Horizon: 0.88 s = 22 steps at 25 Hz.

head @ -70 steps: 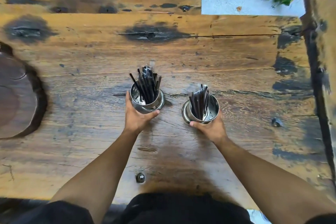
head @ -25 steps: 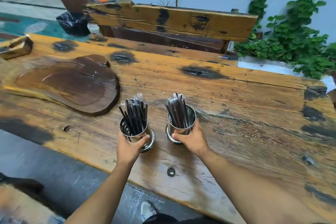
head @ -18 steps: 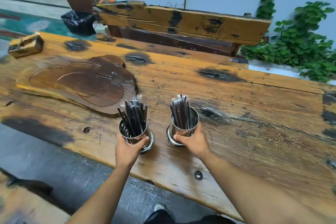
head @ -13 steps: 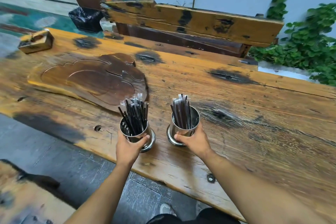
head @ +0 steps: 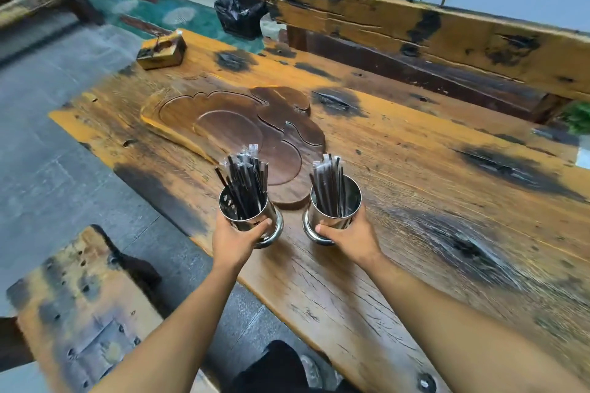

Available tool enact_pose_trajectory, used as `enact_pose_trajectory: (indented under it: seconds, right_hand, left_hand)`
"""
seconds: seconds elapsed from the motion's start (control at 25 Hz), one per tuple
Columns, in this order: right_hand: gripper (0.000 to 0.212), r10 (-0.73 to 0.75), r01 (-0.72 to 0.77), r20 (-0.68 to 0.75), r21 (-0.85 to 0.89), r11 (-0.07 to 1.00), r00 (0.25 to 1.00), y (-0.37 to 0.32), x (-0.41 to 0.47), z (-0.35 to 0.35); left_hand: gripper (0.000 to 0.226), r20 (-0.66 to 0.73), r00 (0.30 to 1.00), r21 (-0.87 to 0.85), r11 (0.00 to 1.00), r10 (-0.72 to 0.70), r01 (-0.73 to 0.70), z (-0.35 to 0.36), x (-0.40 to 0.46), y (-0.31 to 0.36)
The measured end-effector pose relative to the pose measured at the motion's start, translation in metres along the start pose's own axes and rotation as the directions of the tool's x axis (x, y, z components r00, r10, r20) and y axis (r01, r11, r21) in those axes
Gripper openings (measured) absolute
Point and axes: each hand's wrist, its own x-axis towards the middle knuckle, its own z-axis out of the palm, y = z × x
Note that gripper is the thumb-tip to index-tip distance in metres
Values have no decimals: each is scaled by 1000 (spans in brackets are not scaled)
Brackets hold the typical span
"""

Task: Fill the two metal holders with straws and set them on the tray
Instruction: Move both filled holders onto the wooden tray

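Observation:
Two shiny metal holders stand out in the head view, each full of black wrapped straws. My left hand (head: 238,241) grips the left holder (head: 247,214) from the near side. My right hand (head: 349,238) grips the right holder (head: 335,210) the same way. Both holders are side by side over the table's near part, just short of the dark carved wooden tray (head: 242,131). The tray's near tip shows between the two holders. Whether the holders rest on the table or are lifted a little, I cannot tell.
The long worn wooden table (head: 431,201) runs from left to right. A small wooden box (head: 161,49) sits at its far left corner. A wooden bench back (head: 431,32) lies beyond the table, a black bin (head: 239,14) behind it, and a bench seat (head: 79,313) at near left.
With both holders in my hands I have shifted left along the table. The tray, earlier off to the left, now lies directly beyond the holders.

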Motion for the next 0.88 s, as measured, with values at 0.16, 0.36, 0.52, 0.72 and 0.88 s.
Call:
enact_pose_trajectory:
  seconds: [0.16,0.36,0.52,0.72,0.88]
  right_hand:
    - [100,-5,5,29,10,1000,1000,-20,38,38]
    - [97,30,-28,-23,72,997,999,-46,95,109]
    - [80,85,-72,-114,114,991,990,-74,129,162]
    - [69,194,-169,-220,130,977,956,-107,163,220]
    - [78,214,-189,-233,125,974,949,-120,190,243]
  left_hand:
    - [74,-23,1000,-14,1000,13,-13,-17,51,2]
    - [83,45,998,-34,998,47,-45,-42,165,-18]
    - [92,195,975,-46,994,104,-97,-59,265,-37]
    - [86,322,938,-66,992,126,-110,-78,349,-43]
    - [89,362,924,-104,990,127,-95,-80,387,-37]
